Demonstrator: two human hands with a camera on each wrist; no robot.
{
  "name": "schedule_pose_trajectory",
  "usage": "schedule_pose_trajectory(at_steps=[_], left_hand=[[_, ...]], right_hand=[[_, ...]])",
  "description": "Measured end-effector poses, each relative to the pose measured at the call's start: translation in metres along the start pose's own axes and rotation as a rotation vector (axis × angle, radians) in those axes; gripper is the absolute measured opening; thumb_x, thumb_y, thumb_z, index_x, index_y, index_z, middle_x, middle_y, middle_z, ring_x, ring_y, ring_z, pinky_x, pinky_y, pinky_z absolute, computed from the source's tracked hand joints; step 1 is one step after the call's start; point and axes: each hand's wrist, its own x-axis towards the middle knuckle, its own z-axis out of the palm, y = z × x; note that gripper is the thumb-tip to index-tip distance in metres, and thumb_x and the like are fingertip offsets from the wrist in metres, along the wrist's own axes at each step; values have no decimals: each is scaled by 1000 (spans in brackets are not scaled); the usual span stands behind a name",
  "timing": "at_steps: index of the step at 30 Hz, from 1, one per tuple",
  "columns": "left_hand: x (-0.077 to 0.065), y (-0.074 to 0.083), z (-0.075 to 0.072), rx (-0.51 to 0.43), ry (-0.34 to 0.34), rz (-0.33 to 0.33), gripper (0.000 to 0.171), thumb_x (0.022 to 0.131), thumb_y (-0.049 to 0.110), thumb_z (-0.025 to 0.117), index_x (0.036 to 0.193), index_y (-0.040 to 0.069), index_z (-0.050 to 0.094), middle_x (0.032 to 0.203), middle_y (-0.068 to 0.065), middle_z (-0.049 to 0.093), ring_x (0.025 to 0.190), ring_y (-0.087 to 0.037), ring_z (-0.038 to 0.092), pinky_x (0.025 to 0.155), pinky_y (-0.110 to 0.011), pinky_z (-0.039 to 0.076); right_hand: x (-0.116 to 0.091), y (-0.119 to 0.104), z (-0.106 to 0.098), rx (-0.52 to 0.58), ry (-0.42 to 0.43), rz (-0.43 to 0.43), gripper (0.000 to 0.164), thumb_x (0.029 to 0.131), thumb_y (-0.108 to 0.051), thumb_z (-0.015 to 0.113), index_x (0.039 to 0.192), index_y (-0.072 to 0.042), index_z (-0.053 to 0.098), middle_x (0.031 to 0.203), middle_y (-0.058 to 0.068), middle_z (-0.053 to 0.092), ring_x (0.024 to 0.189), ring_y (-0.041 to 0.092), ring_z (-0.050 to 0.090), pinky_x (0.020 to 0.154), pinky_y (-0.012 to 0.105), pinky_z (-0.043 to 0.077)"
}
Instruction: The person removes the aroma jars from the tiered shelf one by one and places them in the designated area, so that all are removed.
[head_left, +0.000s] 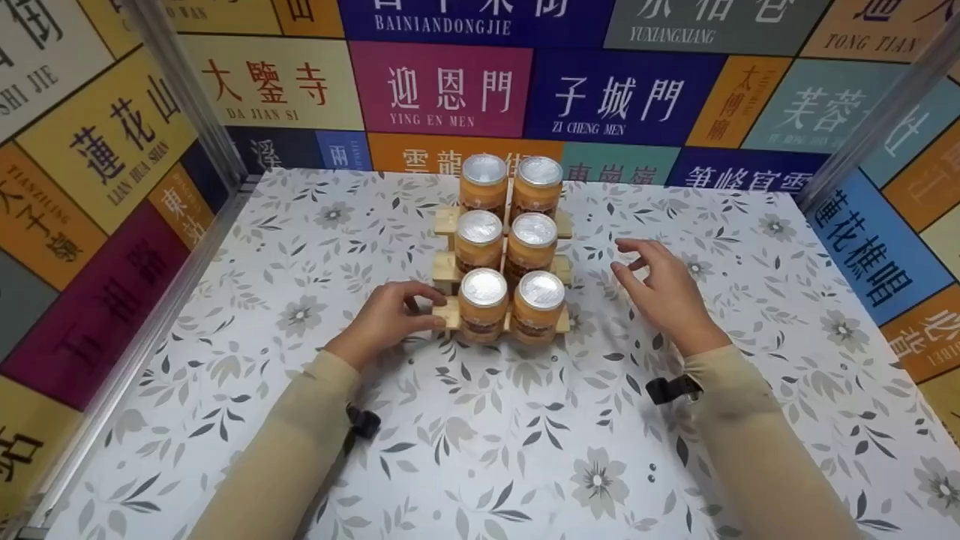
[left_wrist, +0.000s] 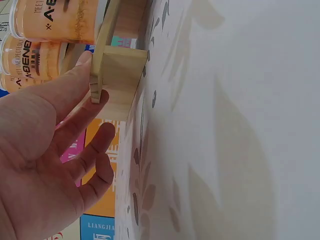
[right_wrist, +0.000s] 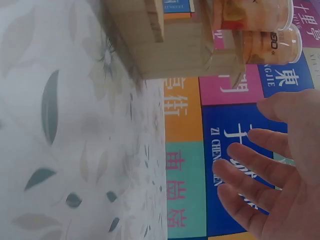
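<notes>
A stepped wooden rack of three tiers stands mid-table. Each tier carries two orange cans with silver lids, all upright. At the left end of the lowest tier, my left hand pinches the board; in the left wrist view, the thumb lies above the board's end and the index finger below it. To the rack's right, my right hand hangs apart from it, fingers loosely bent. The right wrist view shows this hand holding nothing, beside the rack's side.
A white cloth with grey flowers and leaves covers the table. Colourful panels with Chinese lettering stand behind and at both sides. A clear edge strip runs along the left side. Dark bands circle both wrists.
</notes>
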Motion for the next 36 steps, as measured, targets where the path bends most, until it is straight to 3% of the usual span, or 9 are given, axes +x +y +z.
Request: schedule_pose_trajectory(at_steps=[9,17,22,28,36], left_hand=[[2,4,2,-5,-9,-59,32,85,24,87,116,21,77,120,0,73,101,-23,62,85,-36,48],[2,4,3,5,-4,-64,31,85,25,87,115,23,78,113,1,73,89,-22,59,76,-33,45],[1,3,2,9,17,-66,32,84,25,87,115,24,78,108,0,73,83,-21,57,72,-34,44],[0,1,2,31,46,-28,39,83,29,88,120,22,77,117,3,74,90,-22,59,77,-33,44],[-1,3,2,2,34,-66,40,82,28,89,120,25,76,120,5,73,96,-20,59,83,-34,45]], right_hand=[[18,-21,2,186,24,-23,39,104,-35,63,137,-15,64,136,5,65,112,23,63,86,31,47],[34,-45,1,312,2,2,48,101,-38,66,143,-16,58,145,5,58,125,26,57,99,43,45],[50,-60,4,388,4,11,53,100,-35,69,147,-18,53,150,4,53,129,25,53,103,44,44],[65,-72,9,451,-6,14,57,98,-37,71,149,-20,51,149,2,54,128,20,53,105,41,42],[80,-78,17,537,7,24,62,96,-41,73,149,-18,49,147,4,54,130,23,53,106,41,42]])
